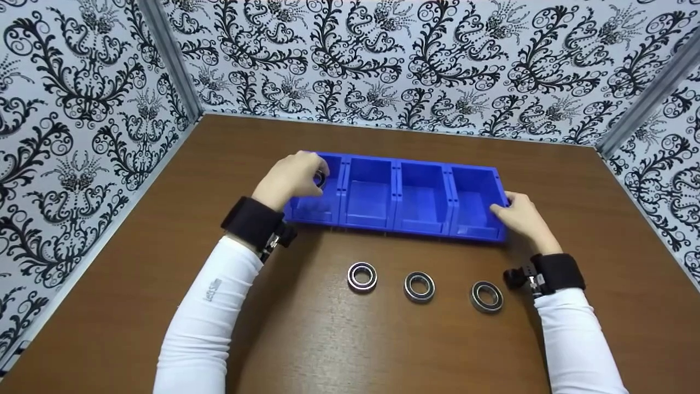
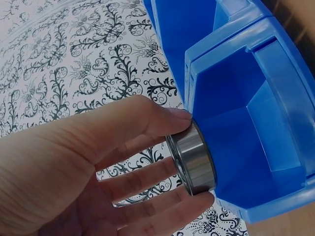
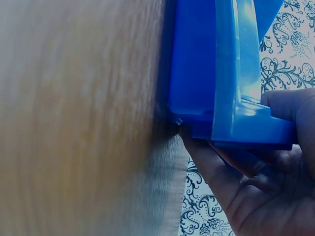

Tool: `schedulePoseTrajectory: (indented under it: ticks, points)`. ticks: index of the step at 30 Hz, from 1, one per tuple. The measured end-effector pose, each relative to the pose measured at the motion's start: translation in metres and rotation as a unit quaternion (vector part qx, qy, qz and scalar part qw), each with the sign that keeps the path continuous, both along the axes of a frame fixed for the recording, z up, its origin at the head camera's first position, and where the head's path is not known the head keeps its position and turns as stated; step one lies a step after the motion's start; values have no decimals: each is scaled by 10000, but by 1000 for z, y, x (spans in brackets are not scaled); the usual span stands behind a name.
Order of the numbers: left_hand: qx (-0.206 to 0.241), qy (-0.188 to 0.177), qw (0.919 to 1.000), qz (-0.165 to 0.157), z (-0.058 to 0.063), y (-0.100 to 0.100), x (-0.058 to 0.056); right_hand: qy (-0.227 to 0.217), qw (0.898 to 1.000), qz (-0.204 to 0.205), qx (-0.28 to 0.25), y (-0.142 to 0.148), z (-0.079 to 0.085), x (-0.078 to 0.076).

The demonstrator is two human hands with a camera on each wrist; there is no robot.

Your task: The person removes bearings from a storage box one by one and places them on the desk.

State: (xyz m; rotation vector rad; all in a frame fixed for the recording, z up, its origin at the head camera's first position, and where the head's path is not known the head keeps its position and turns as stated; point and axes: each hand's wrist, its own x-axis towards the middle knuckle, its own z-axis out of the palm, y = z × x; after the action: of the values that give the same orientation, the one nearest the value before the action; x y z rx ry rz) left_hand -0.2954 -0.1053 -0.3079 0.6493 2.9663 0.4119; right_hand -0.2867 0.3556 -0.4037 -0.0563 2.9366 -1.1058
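A blue bin (image 1: 369,200) with several side-by-side compartments lies on the brown table. My left hand (image 1: 295,174) pinches a ball bearing (image 2: 194,160) between thumb and fingertips, over the leftmost compartment; the left wrist view shows the bearing's steel outer side at the compartment's opening. At the other end, my right hand (image 1: 522,216) grips the bin's right side wall, thumb over the rim and fingers against the outside, as the right wrist view (image 3: 261,182) shows. In front of the bin, three more bearings lie flat in a row: a left one (image 1: 362,277), a middle one (image 1: 419,287) and a right one (image 1: 486,297).
The wooden table (image 1: 328,350) reaches back to a patterned wall panel (image 1: 383,65). Another patterned panel (image 1: 82,109) stands along the left side, and a further one rises at the right. The right bearing lies close to my right wrist strap (image 1: 559,272).
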Motion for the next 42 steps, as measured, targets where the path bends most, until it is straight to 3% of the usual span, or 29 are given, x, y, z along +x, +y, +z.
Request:
schedulePoseTrajectory:
  ticks: [32,42]
  points:
    - [110,-36,9999,-68,2,-1,23,226,9996,42,153,0,-1,0]
    - [80,1,9999,-107,3,-1,30,118,9999,0,120,-1,0,0]
